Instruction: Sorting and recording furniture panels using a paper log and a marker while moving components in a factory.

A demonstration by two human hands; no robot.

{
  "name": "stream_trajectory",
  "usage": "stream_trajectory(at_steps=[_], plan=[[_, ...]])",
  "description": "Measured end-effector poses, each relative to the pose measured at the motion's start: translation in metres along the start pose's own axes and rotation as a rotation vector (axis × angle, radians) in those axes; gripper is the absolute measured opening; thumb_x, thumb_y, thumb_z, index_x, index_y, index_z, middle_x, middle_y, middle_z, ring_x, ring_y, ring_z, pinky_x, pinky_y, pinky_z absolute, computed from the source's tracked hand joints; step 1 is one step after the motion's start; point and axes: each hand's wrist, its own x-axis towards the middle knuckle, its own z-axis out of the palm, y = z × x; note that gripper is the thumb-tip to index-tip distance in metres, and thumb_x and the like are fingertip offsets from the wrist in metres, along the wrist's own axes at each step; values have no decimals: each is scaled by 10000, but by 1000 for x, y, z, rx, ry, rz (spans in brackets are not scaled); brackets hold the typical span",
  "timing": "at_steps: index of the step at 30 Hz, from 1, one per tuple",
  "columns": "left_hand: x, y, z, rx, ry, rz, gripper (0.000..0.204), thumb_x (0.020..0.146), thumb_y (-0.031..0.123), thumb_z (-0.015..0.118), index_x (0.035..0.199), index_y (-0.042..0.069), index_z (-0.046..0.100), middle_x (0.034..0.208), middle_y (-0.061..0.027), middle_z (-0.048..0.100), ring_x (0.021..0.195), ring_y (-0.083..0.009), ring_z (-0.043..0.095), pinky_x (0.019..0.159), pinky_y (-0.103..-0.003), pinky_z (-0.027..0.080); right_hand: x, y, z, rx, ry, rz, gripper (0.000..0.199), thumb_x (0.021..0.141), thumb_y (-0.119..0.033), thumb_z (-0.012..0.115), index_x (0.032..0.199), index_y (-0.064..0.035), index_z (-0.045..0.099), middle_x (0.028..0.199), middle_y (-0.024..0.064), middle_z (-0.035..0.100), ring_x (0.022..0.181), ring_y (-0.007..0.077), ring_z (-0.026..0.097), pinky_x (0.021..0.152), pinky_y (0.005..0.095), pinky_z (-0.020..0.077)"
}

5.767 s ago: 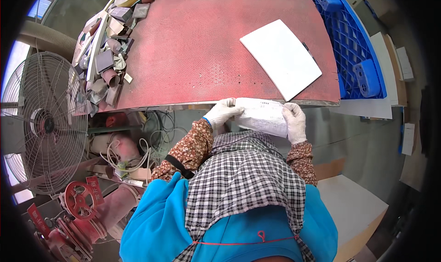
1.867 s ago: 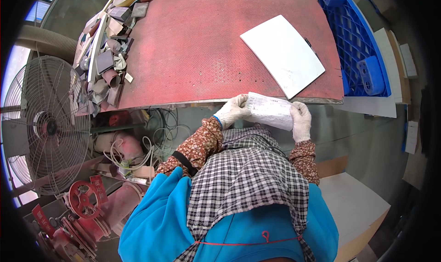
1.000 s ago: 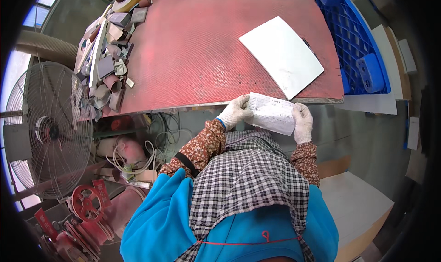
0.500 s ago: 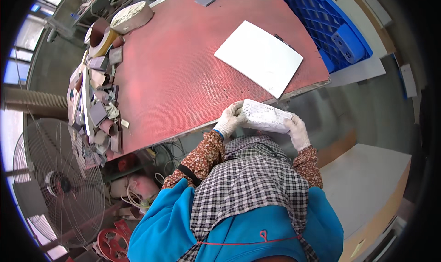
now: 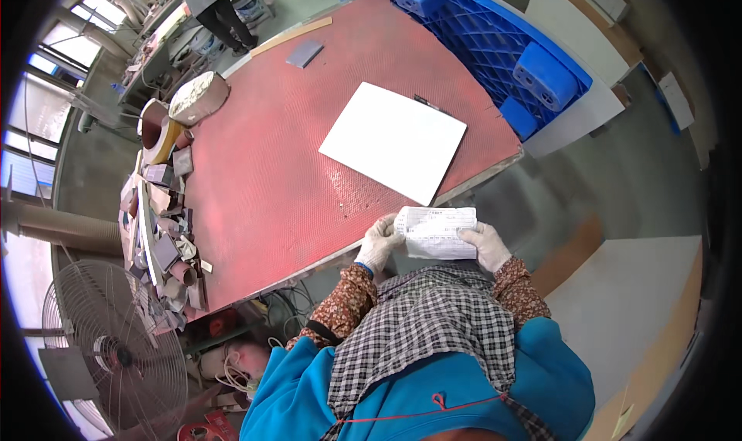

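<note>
Printed paper slip (image 5: 437,232), white with dark lines of small text, is held between both gloved hands just off the near edge of the red bench (image 5: 263,170), in front of the person's chest. Its long axis runs left to right, nearly level, printed face up toward the camera. The left hand (image 5: 379,242) pinches the slip's left end, fingers closed on it; the right hand (image 5: 483,244) grips the right end the same way. On the bench, near the slip, lies a blank white rectangular sheet (image 5: 394,141), turned at an angle. A small grey flat piece (image 5: 304,52) lies at the far end. A blue plastic pallet (image 5: 495,39) stands beside the bench's right side.
</note>
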Motion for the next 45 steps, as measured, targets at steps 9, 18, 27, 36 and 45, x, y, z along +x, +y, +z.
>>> stream_trajectory(at_steps=[9, 18, 27, 36, 45], plan=[[25, 14, 100, -75, 479, -157, 190, 938, 138, 666, 1015, -31, 621, 793, -32, 606, 662, -118, 590, 580, -285, 486, 54, -98, -91, -593, -71, -123, 257, 891, -94, 627, 1109, 38, 662, 1000, 98, 713, 884, 151, 664, 807, 318, 529], [68, -1, 97, -376, 588, -219, 573, 944, 250, 627, 1355, -69, 388, 1254, -260, 495, 1083, -359, 588, 873, -481, 545, 102, -187, -96, -306, -377, 114, 164, 836, -22, 621, 992, 10, 663, 898, 80, 695, 814, 175, 679, 768, 317, 552], [88, 1, 93, -518, 620, -196, 524, 969, 255, 560, 1361, -32, 365, 1317, -287, 470, 1107, -421, 566, 788, -523, 546, 151, -206, -74, -751, -369, -60, 237, 798, -108, 600, 982, 13, 686, 889, 49, 686, 790, 150, 650, 754, 290, 522], [89, 22, 113, -593, 762, -220, 342, 950, 209, 570, 1144, -39, 438, 810, -160, 537, 544, -251, 507, 548, -465, 525, 162, -245, 9, -1182, -267, -184, 324, 984, -334, 592, 902, -20, 591, 747, 53, 647, 688, 150, 628, 649, 309, 497], [79, 18, 92, -387, 806, -218, 482, 882, 459, 673, 1087, 30, 589, 834, -125, 598, 602, -229, 587, 532, -388, 523, 190, -228, -26, -940, -309, -74, 153, 846, -112, 581, 921, -16, 672, 817, 53, 669, 698, 138, 635, 656, 292, 512]])
